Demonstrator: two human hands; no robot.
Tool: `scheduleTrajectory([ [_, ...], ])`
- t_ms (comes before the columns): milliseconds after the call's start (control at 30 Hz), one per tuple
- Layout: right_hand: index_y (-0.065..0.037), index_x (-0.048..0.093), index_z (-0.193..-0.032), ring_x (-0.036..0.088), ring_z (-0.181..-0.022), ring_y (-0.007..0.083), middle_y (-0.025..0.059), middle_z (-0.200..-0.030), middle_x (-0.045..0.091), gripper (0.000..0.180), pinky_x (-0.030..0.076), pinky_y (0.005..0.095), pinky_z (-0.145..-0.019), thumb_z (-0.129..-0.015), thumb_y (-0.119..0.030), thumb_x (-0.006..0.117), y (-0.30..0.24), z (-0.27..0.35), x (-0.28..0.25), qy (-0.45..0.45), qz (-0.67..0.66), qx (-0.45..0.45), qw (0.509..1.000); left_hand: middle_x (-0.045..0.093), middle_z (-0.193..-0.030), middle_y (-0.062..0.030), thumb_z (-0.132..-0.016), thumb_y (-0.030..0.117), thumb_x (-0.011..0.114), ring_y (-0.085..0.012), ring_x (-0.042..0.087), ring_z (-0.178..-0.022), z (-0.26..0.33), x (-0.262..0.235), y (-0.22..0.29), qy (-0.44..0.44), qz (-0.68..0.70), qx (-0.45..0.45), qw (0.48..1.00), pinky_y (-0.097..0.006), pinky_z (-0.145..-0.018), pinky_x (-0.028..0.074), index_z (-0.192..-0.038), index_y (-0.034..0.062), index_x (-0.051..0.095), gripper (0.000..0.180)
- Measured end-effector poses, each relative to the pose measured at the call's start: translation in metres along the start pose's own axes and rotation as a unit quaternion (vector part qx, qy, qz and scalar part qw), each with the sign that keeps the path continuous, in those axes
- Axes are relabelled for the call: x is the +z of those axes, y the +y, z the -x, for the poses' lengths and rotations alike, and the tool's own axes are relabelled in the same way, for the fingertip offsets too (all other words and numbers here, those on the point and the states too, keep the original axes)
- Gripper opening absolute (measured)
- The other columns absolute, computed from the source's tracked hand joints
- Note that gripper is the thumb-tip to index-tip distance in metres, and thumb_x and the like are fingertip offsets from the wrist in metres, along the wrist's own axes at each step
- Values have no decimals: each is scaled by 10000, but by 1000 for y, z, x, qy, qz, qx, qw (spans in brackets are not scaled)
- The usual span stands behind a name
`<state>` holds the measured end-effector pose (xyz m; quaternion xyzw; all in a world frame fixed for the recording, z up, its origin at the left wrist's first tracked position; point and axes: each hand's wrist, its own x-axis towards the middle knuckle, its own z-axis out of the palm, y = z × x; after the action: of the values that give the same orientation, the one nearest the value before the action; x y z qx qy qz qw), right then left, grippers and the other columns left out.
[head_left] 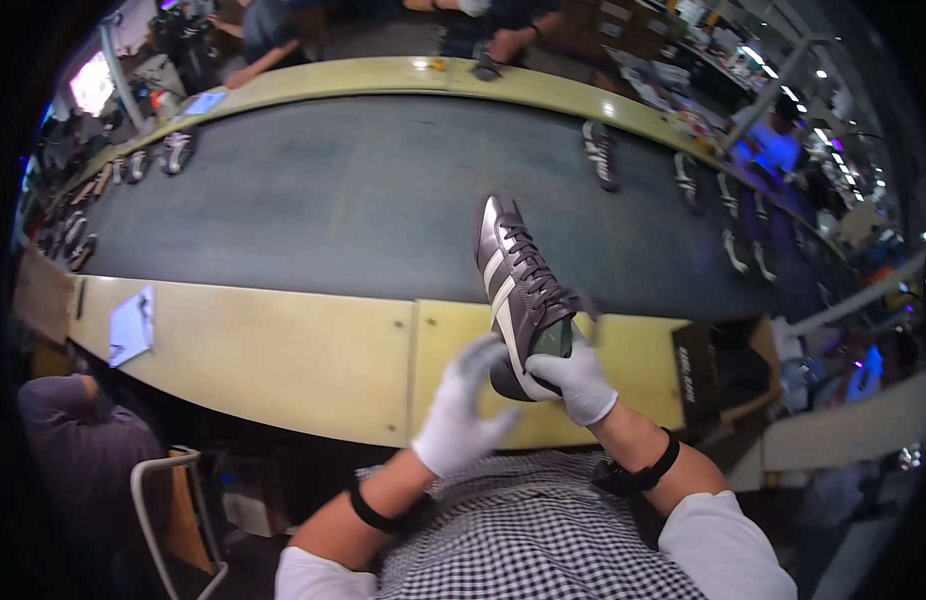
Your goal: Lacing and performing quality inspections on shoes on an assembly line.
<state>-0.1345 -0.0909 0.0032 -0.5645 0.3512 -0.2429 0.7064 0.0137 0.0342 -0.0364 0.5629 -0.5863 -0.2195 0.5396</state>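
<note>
A dark brown sneaker (528, 275) with pale stripes and dark laces is raised over the near edge of the conveyor belt, its toe pointing away from me. My right hand (577, 377), in a white glove, grips it at the heel and collar, with the thumb by the opening. The green lining shows inside. My left hand (463, 408), also gloved in white, is beside the heel with fingers and thumb apart. It holds nothing, and whether its fingertips touch the shoe I cannot tell.
The grey conveyor belt (333, 190) runs across, bordered by a yellowish ledge (253, 325). A single shoe (600, 155) lies near the far edge; several more stand at both ends. White paper (132, 326) lies left, an open box (728, 370) right. Other people work opposite and at left.
</note>
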Motion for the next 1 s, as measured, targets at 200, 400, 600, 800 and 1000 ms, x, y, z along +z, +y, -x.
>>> scheduleTrajectory([
  [200,21,506,-1337,604,-1049,161,80,-1189,609,603,496,299,-938,-743,-7,605,18,127,-57,-7,-35,89,995,529,-1355,-267,-776,201,730,-407,467,-1302,-4,43,-100,-107,-285,-39,952,-471,-1121,355,-1491,-8,336,842],
  [400,31,410,-1436,585,-1111,188,117,-1252,589,758,467,311,-992,-735,-97,670,72,176,-57,-9,58,88,994,622,-938,-96,-798,20,542,-215,592,-829,-38,54,-117,-141,167,-262,940,-297,-886,461,-1533,-9,279,780],
  [600,62,405,-1399,592,-1146,404,290,-1228,574,791,476,416,-998,-742,-243,724,111,110,-12,69,270,37,960,632,-1022,-97,-771,-33,532,-194,589,-971,-21,43,-111,-110,267,-249,924,-297,-919,463,-1522,-5,318,782],
  [800,55,512,-1345,652,-1035,383,246,-1094,639,636,517,394,-954,-943,-430,604,89,87,-39,-77,304,72,947,651,-984,-95,-832,-16,497,-195,613,-954,21,12,-90,-66,127,-190,971,-301,-930,484,-1372,-69,475,543],
  [1000,-5,546,-1362,649,-864,161,92,-1024,659,480,554,289,-714,-960,-265,582,102,44,-69,17,125,59,990,649,-919,-96,-893,11,533,-163,607,-857,43,11,-76,-23,175,-286,942,-290,-834,499,-1263,-88,547,384],
])
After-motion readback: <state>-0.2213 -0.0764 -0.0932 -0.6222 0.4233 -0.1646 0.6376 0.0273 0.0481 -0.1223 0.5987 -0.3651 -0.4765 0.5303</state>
